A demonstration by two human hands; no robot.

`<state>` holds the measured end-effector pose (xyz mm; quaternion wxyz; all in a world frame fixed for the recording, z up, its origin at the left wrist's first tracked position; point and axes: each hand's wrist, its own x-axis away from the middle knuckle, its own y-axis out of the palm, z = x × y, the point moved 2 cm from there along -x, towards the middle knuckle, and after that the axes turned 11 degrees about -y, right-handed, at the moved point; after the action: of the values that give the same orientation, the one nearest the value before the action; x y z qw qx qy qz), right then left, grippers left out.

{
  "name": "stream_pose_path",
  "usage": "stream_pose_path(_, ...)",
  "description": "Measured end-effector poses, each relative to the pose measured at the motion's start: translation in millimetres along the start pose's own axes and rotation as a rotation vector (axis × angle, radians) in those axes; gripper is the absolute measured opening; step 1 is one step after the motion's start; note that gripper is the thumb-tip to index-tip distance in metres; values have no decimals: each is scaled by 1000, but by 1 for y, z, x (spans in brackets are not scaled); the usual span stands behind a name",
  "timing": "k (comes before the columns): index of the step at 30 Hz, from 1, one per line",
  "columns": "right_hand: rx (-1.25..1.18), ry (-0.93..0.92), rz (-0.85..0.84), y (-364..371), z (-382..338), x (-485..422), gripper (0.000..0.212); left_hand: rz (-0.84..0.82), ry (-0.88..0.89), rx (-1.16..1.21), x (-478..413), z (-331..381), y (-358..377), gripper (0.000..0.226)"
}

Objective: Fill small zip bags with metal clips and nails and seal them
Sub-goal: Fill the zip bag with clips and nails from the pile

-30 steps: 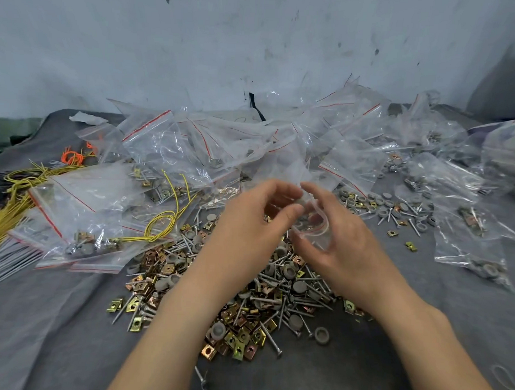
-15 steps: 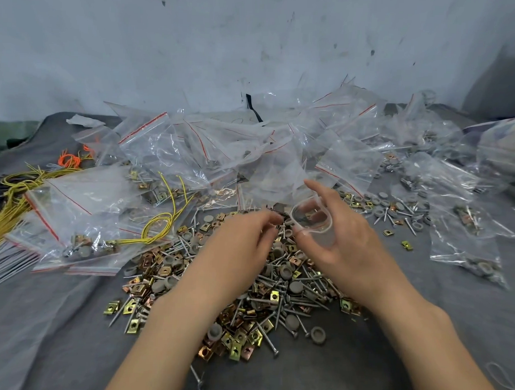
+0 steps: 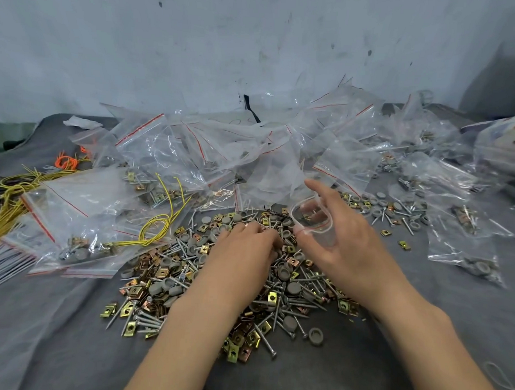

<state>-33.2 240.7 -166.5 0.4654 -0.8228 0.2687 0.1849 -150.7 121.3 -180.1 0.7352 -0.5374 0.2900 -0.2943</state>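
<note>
A big grey wall (image 3: 197, 47) with dark marks stands at the back. In front of it lies the tabletop (image 3: 56, 333), covered in grey cloth. A wide heap of clear bags (image 3: 211, 146) with red strips spreads across the far side. Some have metal bits inside, but the shiny plastic makes it hard to see how many. At the right edge a printed bag (image 3: 506, 145) is cut off, so I cannot tell what it is. In the middle sits a pile of gold clips, nails and grey round caps (image 3: 171, 279). Yellow wires (image 3: 161, 226) loop over the bags on the left, and thin white rods (image 3: 2, 270) run off the left edge. The left hand (image 3: 245, 247) lies palm down on the pile. Its fingertips dig in among the bits and are hidden, so I cannot tell if it has hold of anything. The right hand (image 3: 345, 244) is just beside it, above the pile. Its thumb and fingers pinch a small zip bag (image 3: 310, 223) and hold its mouth wide open, with the first finger sticking up. A few small bits show inside, too blurry to name. Little orange ties (image 3: 66, 160) lie far to the left.
</note>
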Motion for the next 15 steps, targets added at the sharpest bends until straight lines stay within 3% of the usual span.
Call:
stream_pose_path(7,-3,-12,-7,1,-1,1,67,62,-33,112,0,-5,-6,14)
stream_pose_path(11,12,-18,-14,2,-1,1,66,176,-102,418,-3,-14,-22,9)
stream_pose_path(15,26,-22,-27,3,0,2,67,284,-28,690,0,-4,-40,4)
